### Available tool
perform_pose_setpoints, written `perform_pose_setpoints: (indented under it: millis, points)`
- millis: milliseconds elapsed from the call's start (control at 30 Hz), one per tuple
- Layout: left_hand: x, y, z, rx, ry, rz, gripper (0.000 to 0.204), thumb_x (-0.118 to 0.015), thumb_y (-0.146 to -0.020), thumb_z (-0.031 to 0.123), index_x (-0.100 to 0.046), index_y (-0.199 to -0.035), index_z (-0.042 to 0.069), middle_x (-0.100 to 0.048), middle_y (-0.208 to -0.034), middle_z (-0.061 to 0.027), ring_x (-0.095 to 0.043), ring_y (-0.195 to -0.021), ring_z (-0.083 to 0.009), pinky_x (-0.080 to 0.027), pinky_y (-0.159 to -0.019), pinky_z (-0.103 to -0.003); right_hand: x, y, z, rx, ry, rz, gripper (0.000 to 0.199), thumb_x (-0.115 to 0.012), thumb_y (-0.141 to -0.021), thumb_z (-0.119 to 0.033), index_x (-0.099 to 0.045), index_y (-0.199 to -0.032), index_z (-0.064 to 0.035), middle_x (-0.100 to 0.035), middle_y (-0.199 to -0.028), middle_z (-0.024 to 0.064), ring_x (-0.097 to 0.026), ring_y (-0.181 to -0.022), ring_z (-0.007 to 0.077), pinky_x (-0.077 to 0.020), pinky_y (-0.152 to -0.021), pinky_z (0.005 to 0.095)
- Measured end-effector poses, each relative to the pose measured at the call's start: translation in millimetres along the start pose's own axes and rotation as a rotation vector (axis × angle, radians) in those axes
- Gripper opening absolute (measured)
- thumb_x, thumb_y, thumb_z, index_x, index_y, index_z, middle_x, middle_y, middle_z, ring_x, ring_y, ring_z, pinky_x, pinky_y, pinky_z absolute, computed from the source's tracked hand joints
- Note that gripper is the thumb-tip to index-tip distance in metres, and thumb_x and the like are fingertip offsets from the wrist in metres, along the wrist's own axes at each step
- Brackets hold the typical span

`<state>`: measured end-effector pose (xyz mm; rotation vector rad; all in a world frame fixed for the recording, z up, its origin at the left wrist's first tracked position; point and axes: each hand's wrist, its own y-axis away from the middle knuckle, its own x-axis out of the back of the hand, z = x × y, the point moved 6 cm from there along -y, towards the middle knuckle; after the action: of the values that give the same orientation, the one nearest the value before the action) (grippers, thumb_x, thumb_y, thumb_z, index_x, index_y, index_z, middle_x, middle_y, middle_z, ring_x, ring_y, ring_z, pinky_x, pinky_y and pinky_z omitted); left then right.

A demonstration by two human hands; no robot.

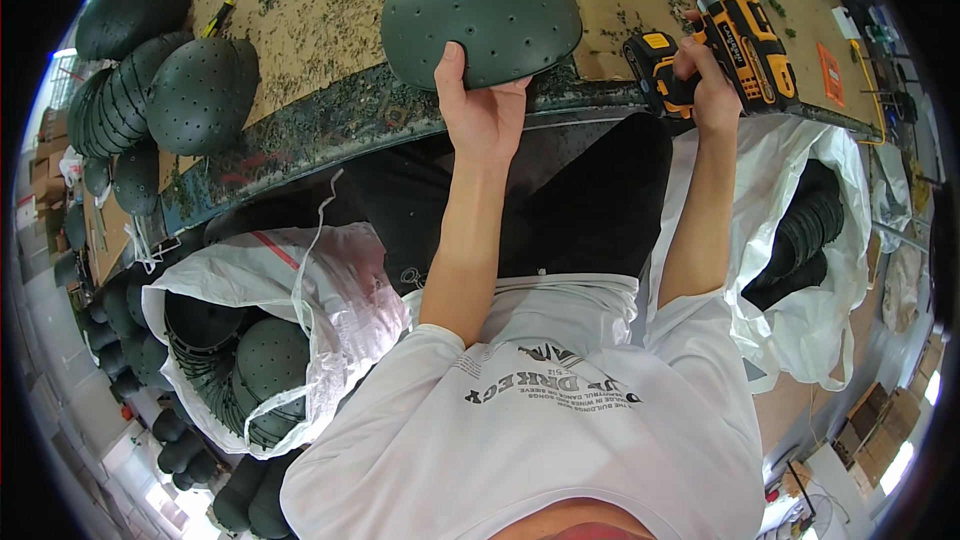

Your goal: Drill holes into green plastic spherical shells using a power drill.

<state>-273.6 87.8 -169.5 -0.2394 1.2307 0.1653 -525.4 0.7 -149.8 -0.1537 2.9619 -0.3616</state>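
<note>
A dark green plastic dome (480, 15), dotted with small holes, is held at the near edge of the workbench by my left hand (484, 110). The thumb lies on its outer face and the fingers go under its rim, where they are partly hidden. On the right, my right hand (712, 85) is wrapped round the grip of a yellow and black cordless drill (745, 40). The drill's front end points away toward the far edge, apart from the dome, and its tip is cut off by the picture's top.
Stacked green domes (205, 95) and a yellow-handled screwdriver (218, 18) lie on the left of the scrap-strewn workbench (320, 0). White sacks of domes stand at my left (340, 270) and right (850, 240). An orange card (831, 74) lies far right.
</note>
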Motion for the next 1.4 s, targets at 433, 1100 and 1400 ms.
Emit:
perform_pose_setpoints:
  millis: [433,1100,1400]
  points:
    - [-10,2,-8,-0.030,0.036,0.124,0.031,-0.054,-0.093,0.027,-0.057,-0.118,0.009,-0.065,-0.104,-0.0038,-0.064,-0.082,-0.0189,-0.052,-0.065,-0.033,-2,1,-4,0.033,0.009,-0.010,0.031,-0.058,-0.091,-0.003,-0.057,-0.121,0.0058,-0.050,-0.065,0.0005,-0.048,-0.058,0.0084,-0.0411,-0.058,0.0240]
    - [36,23,54,0.177,-0.503,-0.035,0.038,-0.069,-0.094,0.027,-0.061,-0.114,-0.003,-0.072,-0.098,-0.0128,-0.072,-0.079,-0.0253,-0.060,-0.064,-0.040,-1,2,-1,0.028,-0.017,-0.007,0.033,-0.060,-0.089,-0.003,-0.058,-0.121,0.0062,-0.051,-0.065,-0.0003,-0.048,-0.058,0.0082,-0.0410,-0.058,0.0234]
    - [71,-17,158,0.140,-0.729,0.193,0.034,-0.057,-0.102,0.026,-0.060,-0.121,-0.002,-0.067,-0.120,-0.0105,-0.065,-0.108,-0.0212,-0.052,-0.097,-0.039,1,2,-2,0.025,-0.003,0.006,0.031,-0.060,-0.090,-0.003,-0.060,-0.119,0.0045,-0.051,-0.065,-0.0002,-0.048,-0.058,0.0081,-0.0399,-0.057,0.0233]
